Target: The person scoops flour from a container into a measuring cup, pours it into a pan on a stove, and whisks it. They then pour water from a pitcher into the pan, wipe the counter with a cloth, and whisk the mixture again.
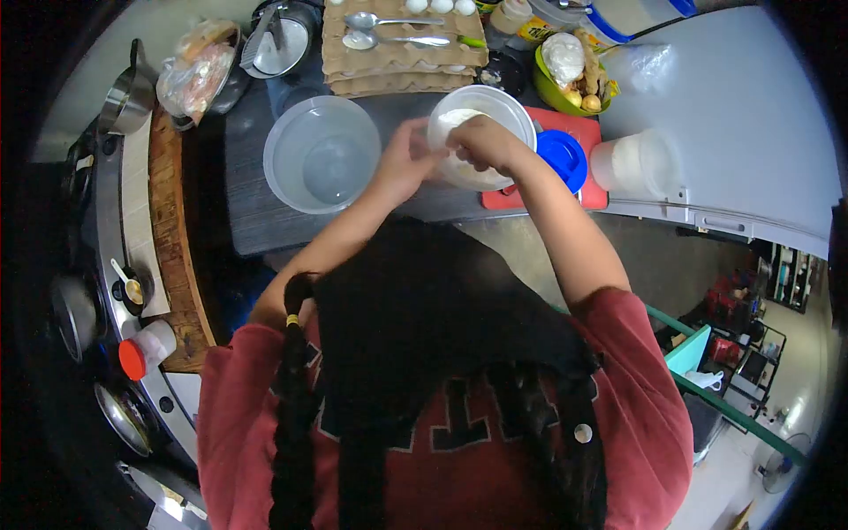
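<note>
My right hand [488,144] reaches over the rim of a translucent white plastic tub [519,108] that holds white powder [458,117]. Its fingers are curled closed, and whatever they hold is hidden below them. At the tub's left side is my left hand [408,161], slightly blurred, with fingers and thumb against the tub's wall. To the left stands a large clear plastic tub [287,163] with what looks like a little clear liquid at the bottom. A blue lid [563,159] lies right of the powder tub, on a red board [579,132].
Stacked egg trays [402,62] with spoons [389,19] and eggs stand behind. A green bowl [565,93] of onions and a white container [623,163] are at the right. On the left are a bagged item [205,75], a saucepan [128,99] and a red-lidded jar [146,349].
</note>
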`<state>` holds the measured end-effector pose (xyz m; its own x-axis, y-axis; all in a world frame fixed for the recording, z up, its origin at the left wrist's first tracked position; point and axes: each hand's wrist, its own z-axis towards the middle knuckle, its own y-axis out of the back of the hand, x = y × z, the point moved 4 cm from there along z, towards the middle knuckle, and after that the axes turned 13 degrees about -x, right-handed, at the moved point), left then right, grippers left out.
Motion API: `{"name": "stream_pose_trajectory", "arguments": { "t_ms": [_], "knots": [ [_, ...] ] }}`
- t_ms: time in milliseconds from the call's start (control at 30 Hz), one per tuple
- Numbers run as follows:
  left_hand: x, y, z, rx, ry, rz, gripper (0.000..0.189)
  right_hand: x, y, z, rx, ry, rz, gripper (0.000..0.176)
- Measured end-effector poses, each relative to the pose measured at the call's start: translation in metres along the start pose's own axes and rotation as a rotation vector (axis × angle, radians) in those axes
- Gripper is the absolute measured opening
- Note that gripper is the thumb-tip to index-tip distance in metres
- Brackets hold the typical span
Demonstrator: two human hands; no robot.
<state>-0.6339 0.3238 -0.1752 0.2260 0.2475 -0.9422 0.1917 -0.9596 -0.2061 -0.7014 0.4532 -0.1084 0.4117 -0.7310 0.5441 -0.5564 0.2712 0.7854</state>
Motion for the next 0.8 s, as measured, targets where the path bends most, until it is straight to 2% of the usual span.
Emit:
{"name": "stream_pose_trajectory", "arguments": {
  "t_ms": [67, 133, 200, 267, 333, 367, 433, 467, 533, 567, 633, 667, 733, 800],
  "knots": [
    [0.001, 0.001, -0.001, -0.006, 0.011, 0.008, 0.055, -0.017, 0.001, -0.016, -0.137, -0.227, 0.52, 0.012],
    [0.002, -0.001, -0.001, -0.007, -0.004, -0.043, 0.055, -0.026, 0.007, -0.024, -0.126, -0.201, 0.604, 0.014],
    [0.002, -0.001, 0.0, -0.014, -0.023, -0.051, 0.059, -0.022, 0.017, -0.037, -0.209, -0.306, 0.722, 0.017],
    [0.002, 0.001, -0.001, -0.013, -0.04, -0.051, 0.062, -0.028, 0.021, -0.043, -0.183, -0.375, 0.695, 0.02],
    [0.004, 0.001, 0.001, -0.018, -0.036, -0.083, 0.062, -0.055, 0.016, -0.047, -0.134, -0.665, 0.977, 0.025],
    [0.005, 0.0, 0.001, -0.018, -0.036, -0.083, 0.062, -0.06, 0.017, -0.051, -0.134, -0.666, 0.977, 0.025],
    [0.006, 0.001, 0.001, -0.014, -0.046, -0.108, 0.063, -0.064, 0.013, -0.055, -0.099, -0.675, 1.225, 0.026],
    [0.005, 0.001, 0.0, -0.014, -0.044, -0.107, 0.063, -0.062, 0.012, -0.055, -0.098, -0.676, 1.226, 0.026],
    [0.002, 0.002, 0.0, -0.013, -0.049, -0.029, 0.063, -0.052, 0.016, -0.048, -0.232, -0.314, 0.496, 0.024],
    [0.002, 0.001, -0.001, -0.009, -0.045, -0.027, 0.063, -0.055, 0.009, -0.043, -0.234, -0.319, 0.499, 0.024],
    [0.001, 0.002, -0.001, -0.038, -0.045, 0.02, 0.063, -0.054, -0.006, -0.025, -0.18, -0.094, 0.338, 0.025],
    [0.002, 0.002, -0.001, -0.039, -0.043, 0.021, 0.063, -0.052, -0.007, -0.02, -0.179, -0.094, 0.34, 0.025],
    [0.003, 0.001, -0.002, -0.016, -0.014, -0.104, 0.062, -0.041, -0.011, -0.011, -0.18, 0.054, 0.224, 0.026],
    [-0.003, 0.0, -0.005, -0.012, -0.017, -0.079, 0.063, -0.007, -0.005, -0.007, -0.172, 0.013, 0.106, 0.021]
  ]
}}
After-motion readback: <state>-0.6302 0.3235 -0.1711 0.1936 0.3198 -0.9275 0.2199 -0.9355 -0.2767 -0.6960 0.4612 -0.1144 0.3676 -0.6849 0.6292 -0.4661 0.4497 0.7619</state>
